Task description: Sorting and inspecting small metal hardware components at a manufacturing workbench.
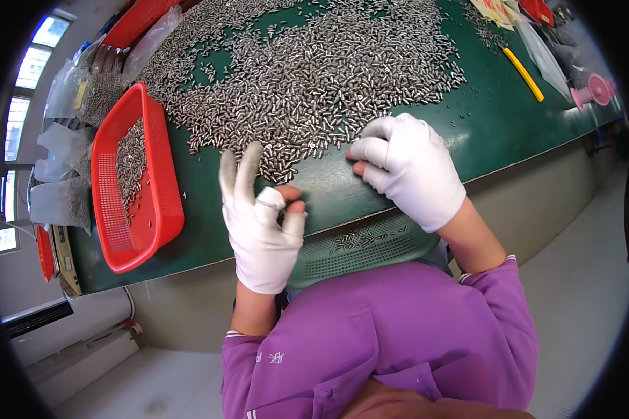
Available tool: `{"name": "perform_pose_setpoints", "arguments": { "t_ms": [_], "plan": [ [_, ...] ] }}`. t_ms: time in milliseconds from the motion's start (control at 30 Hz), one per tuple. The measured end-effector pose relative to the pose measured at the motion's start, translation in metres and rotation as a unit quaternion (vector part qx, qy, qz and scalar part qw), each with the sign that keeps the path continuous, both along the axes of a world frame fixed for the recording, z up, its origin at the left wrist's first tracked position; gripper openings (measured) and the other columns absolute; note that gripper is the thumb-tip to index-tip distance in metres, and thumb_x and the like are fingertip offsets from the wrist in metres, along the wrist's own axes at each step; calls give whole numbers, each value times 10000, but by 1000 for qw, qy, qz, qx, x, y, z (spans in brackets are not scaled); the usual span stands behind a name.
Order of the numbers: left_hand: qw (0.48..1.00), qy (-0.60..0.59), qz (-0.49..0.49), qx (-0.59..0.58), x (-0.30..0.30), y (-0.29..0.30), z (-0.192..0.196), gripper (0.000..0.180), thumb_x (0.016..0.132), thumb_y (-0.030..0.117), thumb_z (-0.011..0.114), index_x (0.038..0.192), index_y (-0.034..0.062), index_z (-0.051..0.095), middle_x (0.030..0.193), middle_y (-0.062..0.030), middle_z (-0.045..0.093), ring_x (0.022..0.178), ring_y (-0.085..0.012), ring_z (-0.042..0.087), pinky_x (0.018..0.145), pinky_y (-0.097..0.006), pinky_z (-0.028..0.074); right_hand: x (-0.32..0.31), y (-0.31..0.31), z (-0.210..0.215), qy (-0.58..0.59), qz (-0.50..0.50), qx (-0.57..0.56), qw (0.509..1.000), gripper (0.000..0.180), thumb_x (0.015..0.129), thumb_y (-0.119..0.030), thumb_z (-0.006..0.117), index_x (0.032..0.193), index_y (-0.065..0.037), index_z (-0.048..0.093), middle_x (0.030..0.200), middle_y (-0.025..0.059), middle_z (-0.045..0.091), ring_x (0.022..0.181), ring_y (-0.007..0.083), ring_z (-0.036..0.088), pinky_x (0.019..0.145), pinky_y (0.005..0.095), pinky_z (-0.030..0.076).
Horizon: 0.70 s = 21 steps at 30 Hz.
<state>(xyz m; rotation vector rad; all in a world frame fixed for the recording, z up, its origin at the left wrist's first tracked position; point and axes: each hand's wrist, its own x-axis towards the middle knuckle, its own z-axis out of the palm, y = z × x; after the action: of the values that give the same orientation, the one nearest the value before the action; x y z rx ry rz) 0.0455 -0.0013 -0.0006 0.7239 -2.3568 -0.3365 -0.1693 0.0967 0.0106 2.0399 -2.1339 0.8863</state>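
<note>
A wide spread of small shiny metal pins (307,84) covers much of the green table (496,133). At the spread's near edge is my left hand (262,227), in a white glove with bare thumb and fingertip. Its thumb and forefinger are drawn together while two other fingers stretch forward toward the metal pieces. My right hand (409,164), gloved the same way, is further right over the table edge, fingers curled in and bare tips beside the pile. Whether either hand pinches a piece is too small to tell.
A red plastic basket (171,202) holding some pieces stands left. Below the table edge, a green basket (314,265) sits at my lap with more pieces. Clear bags (63,199) of parts line the far left. A yellow-handled tool (523,73) and a pink spool (597,91) lie right.
</note>
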Motion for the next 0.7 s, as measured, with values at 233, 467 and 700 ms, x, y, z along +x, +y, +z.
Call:
{"name": "perform_pose_setpoints", "arguments": {
  "t_ms": [233,467,700],
  "plan": [
    [994,-44,79,-53,-14,-4,-2,236,736,70,764,929,95,630,1510,-191,450,1390,-528,365,1119,-602,338,9,-23,-6,73,-52,-15,996,72,782,-168,723,849,-152,701,888,31,630,849,267,622,736,402,523],
    [993,-72,77,-46,-24,-4,-3,222,731,92,775,907,110,641,1481,-214,472,1390,-543,345,1138,-636,306,11,-9,4,67,1,-1,998,115,769,-193,727,783,-105,656,856,66,579,835,286,603,722,412,505],
    [998,-51,-19,-21,-28,5,4,220,677,78,799,841,98,653,1444,-211,517,1336,-554,400,1090,-638,359,22,2,1,15,-2,10,1000,140,753,-200,750,768,-102,651,851,64,570,837,290,599,716,419,501]
  ]
}}
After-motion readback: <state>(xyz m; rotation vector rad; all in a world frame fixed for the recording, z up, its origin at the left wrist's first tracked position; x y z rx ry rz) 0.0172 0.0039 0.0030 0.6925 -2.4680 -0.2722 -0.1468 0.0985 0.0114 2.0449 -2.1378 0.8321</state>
